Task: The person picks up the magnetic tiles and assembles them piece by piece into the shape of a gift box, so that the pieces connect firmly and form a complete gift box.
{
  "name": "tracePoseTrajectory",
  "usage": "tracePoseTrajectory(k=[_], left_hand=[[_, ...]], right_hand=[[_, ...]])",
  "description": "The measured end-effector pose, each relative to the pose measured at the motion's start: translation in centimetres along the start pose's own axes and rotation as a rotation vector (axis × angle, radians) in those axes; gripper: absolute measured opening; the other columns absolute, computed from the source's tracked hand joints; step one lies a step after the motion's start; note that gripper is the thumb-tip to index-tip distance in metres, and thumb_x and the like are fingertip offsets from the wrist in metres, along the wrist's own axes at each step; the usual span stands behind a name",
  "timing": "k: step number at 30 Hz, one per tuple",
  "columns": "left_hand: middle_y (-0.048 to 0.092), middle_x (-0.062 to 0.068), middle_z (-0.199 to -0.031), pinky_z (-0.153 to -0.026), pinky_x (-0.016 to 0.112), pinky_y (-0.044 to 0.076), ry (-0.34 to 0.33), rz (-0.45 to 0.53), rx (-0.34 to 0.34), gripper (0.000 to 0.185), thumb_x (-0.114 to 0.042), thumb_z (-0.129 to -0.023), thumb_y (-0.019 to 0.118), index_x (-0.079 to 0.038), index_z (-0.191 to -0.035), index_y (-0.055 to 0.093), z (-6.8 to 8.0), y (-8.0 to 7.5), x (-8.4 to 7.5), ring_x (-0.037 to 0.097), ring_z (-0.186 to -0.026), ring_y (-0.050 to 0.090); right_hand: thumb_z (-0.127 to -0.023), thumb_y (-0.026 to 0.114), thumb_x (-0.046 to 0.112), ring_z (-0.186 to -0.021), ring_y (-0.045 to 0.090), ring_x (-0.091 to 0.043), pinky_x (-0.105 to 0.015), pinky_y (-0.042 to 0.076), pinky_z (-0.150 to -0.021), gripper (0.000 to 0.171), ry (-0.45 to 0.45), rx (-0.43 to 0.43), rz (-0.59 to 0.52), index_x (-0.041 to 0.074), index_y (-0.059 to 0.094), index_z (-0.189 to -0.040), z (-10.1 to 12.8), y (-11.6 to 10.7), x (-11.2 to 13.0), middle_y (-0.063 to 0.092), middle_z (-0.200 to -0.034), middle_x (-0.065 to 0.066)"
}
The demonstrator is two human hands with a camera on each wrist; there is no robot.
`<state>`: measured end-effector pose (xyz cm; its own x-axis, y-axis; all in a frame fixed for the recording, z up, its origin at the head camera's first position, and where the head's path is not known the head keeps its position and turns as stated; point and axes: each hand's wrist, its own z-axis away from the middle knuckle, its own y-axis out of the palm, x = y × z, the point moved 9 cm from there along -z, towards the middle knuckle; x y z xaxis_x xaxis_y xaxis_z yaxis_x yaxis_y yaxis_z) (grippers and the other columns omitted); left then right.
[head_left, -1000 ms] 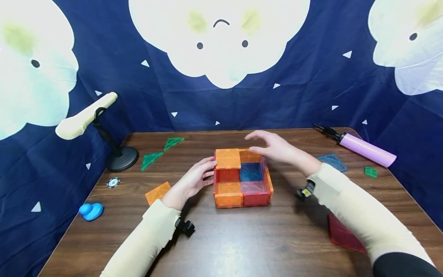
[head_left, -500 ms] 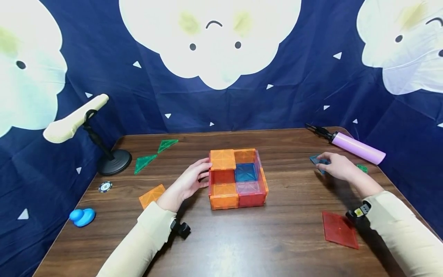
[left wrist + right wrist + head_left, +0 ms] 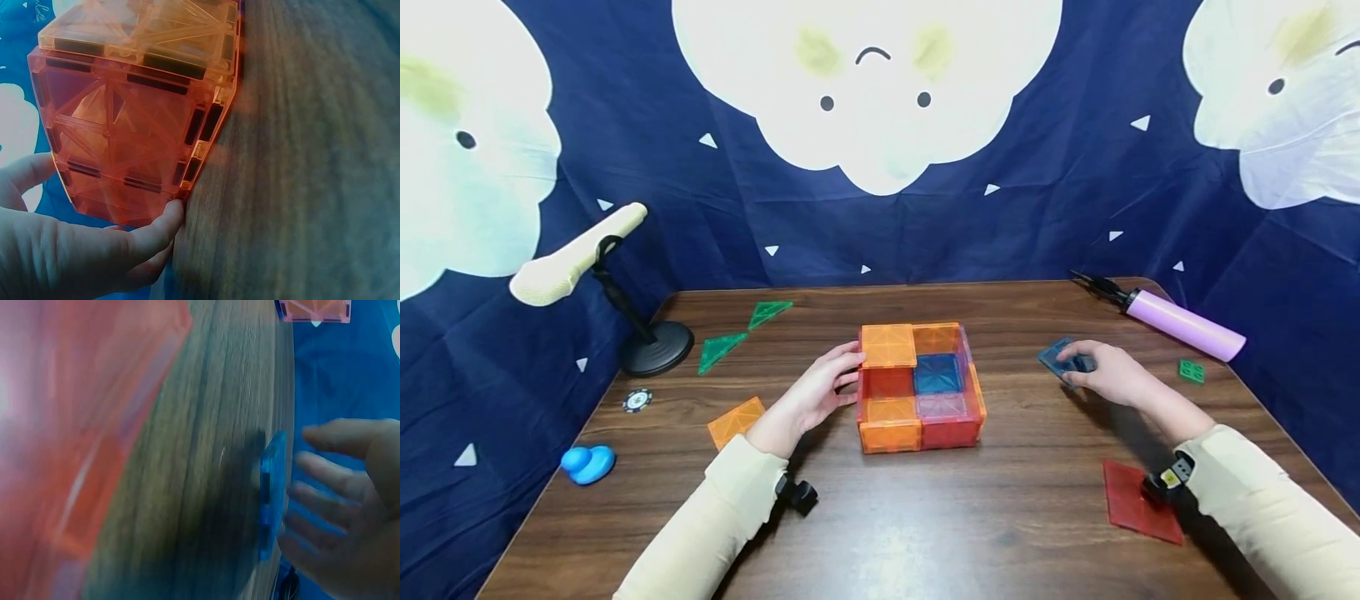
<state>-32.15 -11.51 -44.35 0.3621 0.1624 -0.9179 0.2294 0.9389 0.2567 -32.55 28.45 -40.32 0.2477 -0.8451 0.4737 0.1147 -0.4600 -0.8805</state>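
A square box of translucent magnetic tiles (image 3: 921, 387) stands mid-table, walls orange and red, floor showing blue and pink. One orange tile (image 3: 887, 345) lies flat over its far left corner. My left hand (image 3: 841, 377) rests against the box's left wall, thumb by the top tile; in the left wrist view its fingertips (image 3: 164, 226) touch the foot of the orange wall (image 3: 131, 119). To the right, my right hand (image 3: 1081, 363) pinches a blue square tile (image 3: 1054, 358), which the right wrist view shows edge-on (image 3: 272, 494) just above the wood.
A red tile (image 3: 1131, 500) lies at front right under my right wrist. An orange tile (image 3: 735, 421), two green triangles (image 3: 722, 350), a poker chip (image 3: 636, 400), a blue duck (image 3: 587, 462) and a stand (image 3: 655, 346) are on the left. A pink pump (image 3: 1180, 323) and a green piece (image 3: 1191, 372) are far right.
My right hand left the air above the box, swung right to the blue tile, gripped it and has drawn it a little toward the box. The left hand stayed on the wall.
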Motion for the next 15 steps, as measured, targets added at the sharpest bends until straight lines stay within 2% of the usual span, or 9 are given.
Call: tracePoseTrajectory(k=[3,7,10,15], left_hand=[[0.048,0.016,-0.139,-0.107,0.051,0.039,0.007,-0.007,0.001,0.065,-0.023,-0.102,0.056,-0.008,-0.159,0.029,0.0,-0.1,0.0,0.034,-0.126,0.042],[0.051,0.015,-0.136,-0.106,0.049,0.04,0.005,-0.004,-0.002,0.064,-0.022,-0.102,0.057,-0.008,-0.159,0.031,-0.1,0.1,0.3,0.032,-0.123,0.044],[0.051,0.015,-0.136,-0.107,0.051,0.039,0.007,0.004,-0.005,0.064,-0.021,-0.102,0.057,-0.008,-0.159,0.03,0.0,0.1,0.3,0.033,-0.126,0.044],[0.049,0.017,-0.139,-0.11,0.055,0.036,0.018,0.006,-0.009,0.066,-0.02,-0.101,0.057,-0.009,-0.16,0.028,0.0,-0.1,0.1,0.034,-0.128,0.041]], right_hand=[[-0.09,0.078,0.025,-0.116,0.054,-0.055,-0.065,0.043,-0.093,0.047,0.017,-0.039,0.023,-0.006,0.063,-0.123,-0.5,-0.3,0.0,0.057,-0.127,-0.038],[-0.088,0.08,0.034,-0.111,0.053,-0.058,-0.066,0.043,-0.09,0.065,0.066,-0.032,0.084,-0.011,0.056,-0.127,-1.0,0.2,-1.0,0.056,-0.121,-0.041],[-0.087,0.08,0.034,-0.109,0.05,-0.06,-0.066,0.042,-0.09,0.065,0.087,-0.019,0.122,-0.01,0.056,-0.128,-1.4,1.0,-1.2,0.055,-0.119,-0.04],[-0.082,0.083,0.025,-0.11,0.05,-0.058,-0.066,0.043,-0.089,0.059,0.035,-0.018,0.106,-0.006,0.058,-0.125,-2.4,1.2,-0.6,0.056,-0.118,-0.038]])
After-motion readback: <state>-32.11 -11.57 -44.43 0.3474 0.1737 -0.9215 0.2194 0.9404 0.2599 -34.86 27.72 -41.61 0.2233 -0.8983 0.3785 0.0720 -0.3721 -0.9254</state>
